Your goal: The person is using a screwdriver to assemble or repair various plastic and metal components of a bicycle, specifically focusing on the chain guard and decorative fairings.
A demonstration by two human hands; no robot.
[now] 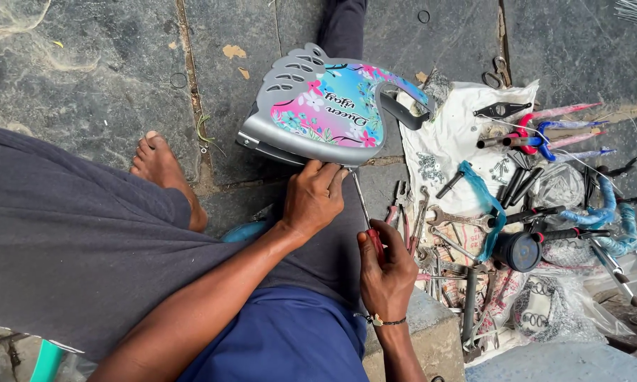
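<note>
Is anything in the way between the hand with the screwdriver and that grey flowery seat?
Nothing visible blocks it. The right hand holds the screwdriver, whose shaft runs straight up to the lower edge of the grey flowery seat. The left hand sits just beside the shaft, touching the seat's edge, not across it.

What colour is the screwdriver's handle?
Red, seen in the head view: the screwdriver sits in the right hand.

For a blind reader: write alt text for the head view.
Seated on stone paving, a person steadies a grey flower-printed plastic panel with the left hand while the right hand drives a red-handled screwdriver into its edge. Pliers, spanners and screws lie on a white cloth alongside.
</note>
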